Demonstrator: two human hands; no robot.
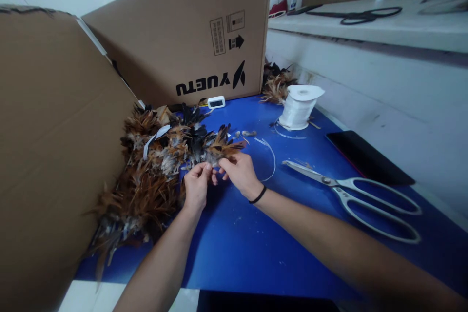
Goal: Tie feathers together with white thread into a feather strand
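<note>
My left hand [196,186] and my right hand [238,171] meet over the blue table [234,243], both pinching the base of a small bunch of brown and black feathers [223,145] that fans up and away from me. The right wrist wears a thin black band. A large pile of brown, black and white feathers [153,170] lies just to the left of my hands. A loose curl of clear thread [268,156] rests on the table right of my right hand.
Cardboard panels stand at left [54,146] and behind [190,34]. A white thread spool [298,107], big scissors [354,192], a black phone [367,158], a small white device [216,102] and more feathers [276,85] lie around. A shelf [365,24] holds black scissors.
</note>
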